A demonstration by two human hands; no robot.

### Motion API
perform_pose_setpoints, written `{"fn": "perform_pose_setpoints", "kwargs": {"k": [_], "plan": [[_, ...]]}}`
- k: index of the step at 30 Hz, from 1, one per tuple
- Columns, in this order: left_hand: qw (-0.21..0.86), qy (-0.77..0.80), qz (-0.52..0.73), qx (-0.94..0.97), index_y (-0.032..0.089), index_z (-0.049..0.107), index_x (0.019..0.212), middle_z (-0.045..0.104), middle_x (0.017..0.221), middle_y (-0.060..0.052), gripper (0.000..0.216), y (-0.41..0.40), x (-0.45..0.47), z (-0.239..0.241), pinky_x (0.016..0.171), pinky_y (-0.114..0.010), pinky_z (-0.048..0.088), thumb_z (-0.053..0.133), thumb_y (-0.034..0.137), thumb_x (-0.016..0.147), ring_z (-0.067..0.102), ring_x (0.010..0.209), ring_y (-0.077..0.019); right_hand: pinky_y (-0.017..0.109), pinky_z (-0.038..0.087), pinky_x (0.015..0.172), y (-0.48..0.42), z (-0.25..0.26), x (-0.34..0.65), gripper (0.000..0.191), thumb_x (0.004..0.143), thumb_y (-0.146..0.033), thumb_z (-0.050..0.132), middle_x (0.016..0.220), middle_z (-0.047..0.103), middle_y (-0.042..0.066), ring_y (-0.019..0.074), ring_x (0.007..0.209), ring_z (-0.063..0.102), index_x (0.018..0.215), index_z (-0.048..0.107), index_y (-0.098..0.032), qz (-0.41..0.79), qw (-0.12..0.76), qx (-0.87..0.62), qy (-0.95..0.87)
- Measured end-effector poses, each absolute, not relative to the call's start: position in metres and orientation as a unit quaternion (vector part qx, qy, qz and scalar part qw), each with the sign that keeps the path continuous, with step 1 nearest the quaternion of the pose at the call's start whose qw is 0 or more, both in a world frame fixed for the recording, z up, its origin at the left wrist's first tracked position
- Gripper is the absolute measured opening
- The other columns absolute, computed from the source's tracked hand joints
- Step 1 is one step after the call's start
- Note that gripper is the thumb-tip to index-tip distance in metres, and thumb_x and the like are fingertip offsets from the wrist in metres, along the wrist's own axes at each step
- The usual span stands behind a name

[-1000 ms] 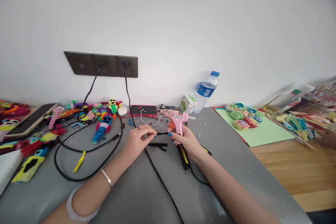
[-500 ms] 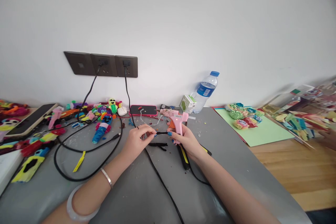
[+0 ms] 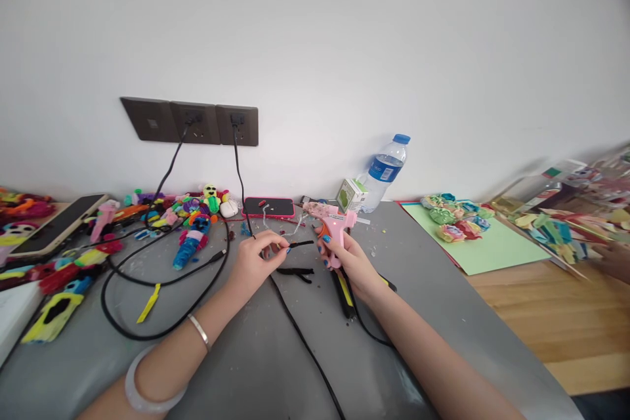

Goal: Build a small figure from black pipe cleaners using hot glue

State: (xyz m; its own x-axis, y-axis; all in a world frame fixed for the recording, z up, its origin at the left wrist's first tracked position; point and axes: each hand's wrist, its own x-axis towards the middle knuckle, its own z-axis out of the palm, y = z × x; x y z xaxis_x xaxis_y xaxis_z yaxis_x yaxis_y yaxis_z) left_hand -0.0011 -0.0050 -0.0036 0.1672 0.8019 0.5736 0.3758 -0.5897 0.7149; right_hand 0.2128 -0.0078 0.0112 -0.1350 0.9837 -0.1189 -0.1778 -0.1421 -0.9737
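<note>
My left hand [image 3: 260, 256] pinches a short black pipe cleaner [image 3: 301, 243], whose free end points right toward my other hand. My right hand [image 3: 347, 259] is wrapped round the handle of a pink hot glue gun [image 3: 335, 226]; its nozzle points left, above the pipe cleaner. More black pipe cleaner pieces [image 3: 298, 272] lie on the grey table just below my hands. Under my right wrist rests a black and yellow tool [image 3: 344, 295], partly covered.
Colourful fuzzy figures [image 3: 194, 236], cables [image 3: 103, 302] and a phone [image 3: 59, 226] crowd the left. A pink-edged phone [image 3: 270, 207], small box [image 3: 351, 195] and water bottle [image 3: 386, 174] stand along the wall. Paper flowers [image 3: 453, 216] lie right, near another person's hand [image 3: 613, 259].
My right hand has let go of the pipe cleaner's right end and moved slightly right with the glue gun. My left hand still holds the pipe cleaner.
</note>
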Motion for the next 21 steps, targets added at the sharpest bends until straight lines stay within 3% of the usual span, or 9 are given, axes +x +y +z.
{"fn": "perform_pose_setpoints", "kwargs": {"k": [16,21], "plan": [[0.203,0.395,0.515,0.733,0.019,0.068,0.079,0.071,0.077,0.0,0.013,-0.005,-0.001,-0.003,0.056,-0.02,0.047,0.062,0.008,0.08,0.062,0.062,-0.0113,0.024,0.034,0.05,-0.004,0.003,0.216,0.037,0.082,-0.052,0.071,0.06,0.046,-0.006,0.0097,0.051,0.042,0.098,0.064,-0.02,0.633,0.512,-0.391,-0.428],[0.2,0.39,0.517,0.735,0.019,0.068,0.079,0.072,0.078,0.0,0.013,-0.004,-0.001,-0.005,0.055,-0.019,0.047,0.062,0.007,0.08,0.062,0.061,-0.0108,0.026,0.036,0.053,-0.002,0.003,0.226,0.036,0.088,-0.056,0.065,0.062,0.045,-0.005,0.0134,0.056,0.042,0.101,0.063,-0.023,0.544,0.54,-0.365,-0.528]]}}
